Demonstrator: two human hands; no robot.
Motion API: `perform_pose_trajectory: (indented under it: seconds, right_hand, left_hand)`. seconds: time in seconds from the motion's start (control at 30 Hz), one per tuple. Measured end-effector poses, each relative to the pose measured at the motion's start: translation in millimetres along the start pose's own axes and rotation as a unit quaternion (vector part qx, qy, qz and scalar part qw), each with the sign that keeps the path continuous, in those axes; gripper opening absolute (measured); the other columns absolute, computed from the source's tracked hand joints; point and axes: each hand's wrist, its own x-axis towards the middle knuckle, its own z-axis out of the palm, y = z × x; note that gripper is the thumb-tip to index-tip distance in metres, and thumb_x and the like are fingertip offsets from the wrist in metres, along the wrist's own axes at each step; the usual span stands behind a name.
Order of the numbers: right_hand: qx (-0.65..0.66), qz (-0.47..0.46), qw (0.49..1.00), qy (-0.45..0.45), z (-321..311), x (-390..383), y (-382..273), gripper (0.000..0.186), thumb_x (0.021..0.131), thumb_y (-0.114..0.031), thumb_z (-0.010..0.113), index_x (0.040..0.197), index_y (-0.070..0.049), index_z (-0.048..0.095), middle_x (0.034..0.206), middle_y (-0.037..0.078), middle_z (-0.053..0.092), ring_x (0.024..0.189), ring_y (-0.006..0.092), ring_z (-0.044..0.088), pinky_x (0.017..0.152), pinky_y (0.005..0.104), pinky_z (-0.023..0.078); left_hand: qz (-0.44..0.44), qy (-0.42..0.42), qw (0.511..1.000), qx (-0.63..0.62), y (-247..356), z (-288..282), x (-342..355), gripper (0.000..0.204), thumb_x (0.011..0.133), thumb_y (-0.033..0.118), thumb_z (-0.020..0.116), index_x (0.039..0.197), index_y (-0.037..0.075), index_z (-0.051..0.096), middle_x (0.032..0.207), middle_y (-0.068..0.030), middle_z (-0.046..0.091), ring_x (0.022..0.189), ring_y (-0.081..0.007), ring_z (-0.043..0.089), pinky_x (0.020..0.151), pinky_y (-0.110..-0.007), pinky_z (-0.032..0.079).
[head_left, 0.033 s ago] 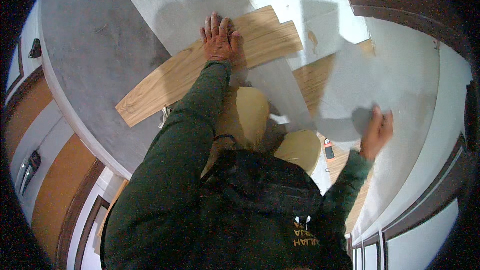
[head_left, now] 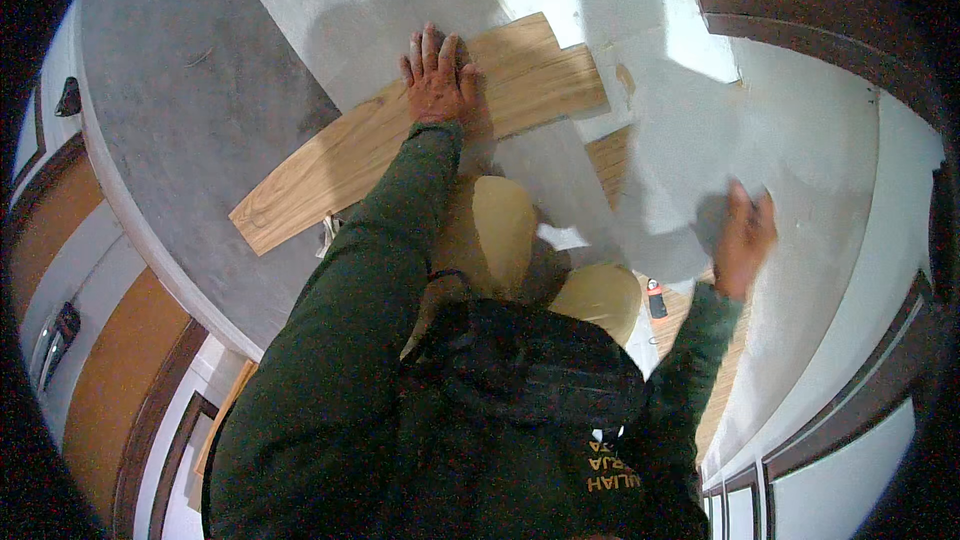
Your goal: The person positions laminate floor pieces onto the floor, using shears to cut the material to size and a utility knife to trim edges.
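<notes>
My left hand [head_left: 434, 90] lies flat, fingers spread, on a wood-grain floor plank [head_left: 330, 158]. The plank runs slantwise across the floor, and its far right end is cut into a step. My right hand [head_left: 738, 245] is over the grey surface at the right, slightly blurred, with fingers apart and nothing visible in it. Beside it lies a flat grey piece [head_left: 680, 170], whose outline is hard to make out. It partly covers another wood-grain piece [head_left: 609, 162]. An orange and black tool [head_left: 655, 298] rests nearer me, left of my right forearm.
Grey panels [head_left: 210, 60] cover the floor at the left, and a white patch [head_left: 690, 45] shows at the far right. My knees [head_left: 490, 225] are close behind the plank. A white crumpled item [head_left: 328, 236] is by the plank's near edge. Dark-framed doors [head_left: 820, 480] stand right.
My right hand has moved slightly away from me and left. The flat grey piece now covers more of the wood-grain piece beneath it. My left hand stays in place.
</notes>
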Motion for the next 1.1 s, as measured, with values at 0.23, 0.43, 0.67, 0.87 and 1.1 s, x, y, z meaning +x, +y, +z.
perform_pose_trajectory:
  seconds: [0.23, 0.43, 0.67, 0.87, 1.1]
  right_hand:
    - [0.088, 0.043, 0.988, -0.123, 180, 36, -37, 0.030, 0.091, -0.024, 0.064, 0.108, 0.001, 0.062, 0.091, 0.021, 0.068, 0.085, 0.0334, 0.068, 0.076, 0.0396, 0.053]
    - [0.131, 0.004, 0.985, -0.113, 236, 7, -47, 0.038, 0.088, -0.021, 0.065, 0.119, 0.000, 0.057, 0.118, 0.024, 0.060, 0.111, 0.0413, 0.056, 0.096, 0.0461, 0.044]
    - [-0.028, -0.066, 0.997, 0.043, 215, -66, -29, 0.046, 0.082, -0.012, 0.071, 0.124, -0.002, 0.055, 0.124, 0.017, 0.053, 0.111, 0.0320, 0.050, 0.097, 0.0450, 0.040]
    - [0.012, 0.190, 0.982, 0.013, 214, -104, 0, 0.055, 0.077, -0.020, 0.075, 0.123, -0.001, 0.052, 0.112, 0.018, 0.055, 0.108, 0.0366, 0.049, 0.097, 0.0501, 0.037]
    - [-0.055, 0.113, 0.992, 0.018, 227, -114, -2, 0.060, 0.075, -0.022, 0.078, 0.124, -0.002, 0.049, 0.112, 0.016, 0.054, 0.107, 0.0367, 0.048, 0.096, 0.0496, 0.037]
  left_hand:
    - [-0.010, -0.011, 0.999, -0.052, -5, -1, 6, 0.058, 0.097, 0.040, 0.036, 0.148, 0.012, 0.036, 0.159, -0.0155, 0.023, 0.147, -0.0390, 0.018, 0.117, -0.057, 0.011]
    - [-0.025, 0.039, 0.985, -0.168, -15, 12, 2, 0.061, 0.098, 0.040, 0.035, 0.146, 0.002, 0.036, 0.154, -0.0257, 0.028, 0.143, -0.0465, 0.023, 0.115, -0.057, 0.016]
    - [0.012, 0.054, 0.994, -0.093, -16, 1, 3, 0.049, 0.093, 0.037, 0.052, 0.129, 0.005, 0.053, 0.151, -0.0253, 0.036, 0.141, -0.0474, 0.027, 0.113, -0.060, 0.017]
    - [-0.021, 0.038, 0.992, -0.119, -3, -3, 2, 0.042, 0.089, 0.033, 0.058, 0.122, 0.007, 0.056, 0.151, -0.0246, 0.036, 0.142, -0.0478, 0.026, 0.113, -0.061, 0.016]
    - [-0.030, 0.013, 0.989, -0.142, -2, -14, 4, 0.043, 0.085, 0.030, 0.059, 0.119, 0.004, 0.051, 0.151, -0.0273, 0.034, 0.142, -0.0487, 0.024, 0.114, -0.061, 0.013]
